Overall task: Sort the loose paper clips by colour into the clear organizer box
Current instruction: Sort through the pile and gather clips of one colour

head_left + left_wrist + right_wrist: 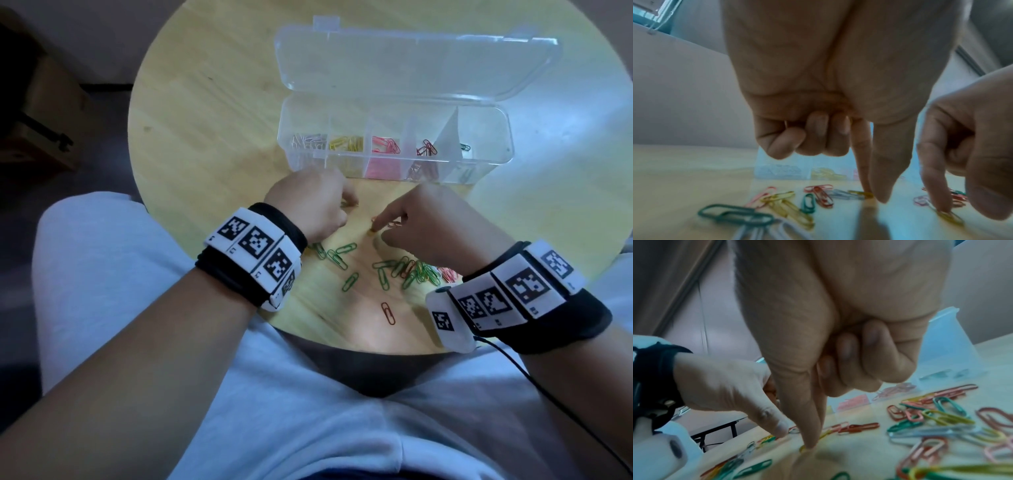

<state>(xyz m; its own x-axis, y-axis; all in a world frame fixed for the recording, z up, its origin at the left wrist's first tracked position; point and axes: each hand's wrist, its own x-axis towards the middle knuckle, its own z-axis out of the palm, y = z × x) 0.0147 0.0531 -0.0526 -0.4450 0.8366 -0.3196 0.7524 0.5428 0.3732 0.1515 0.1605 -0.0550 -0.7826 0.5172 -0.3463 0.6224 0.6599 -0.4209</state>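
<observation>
Head view: your left hand (310, 205) and right hand (424, 222) are both down on the round wooden counter (205, 113), just in front of the clear organizer box (394, 137). The box stands with its lid (411, 65) thrown back, and its compartments hold silver, yellow, pink, red and green clips, left to right. Your left hand has three fingers curled into the palm, while forefinger and thumb (885, 170) reach down together onto the end of a yellow paper clip (861, 193) lying flat. Your right hand is shaped the same way: its forefinger (809, 426) presses another yellow clip (824, 434) against the wood, the other fingers folded in; whether the thumb pinches it, you cannot tell. The loose paper clips (404, 269), mostly green with some red and pink, are scattered between your wrists, near the counter's close edge.
</observation>
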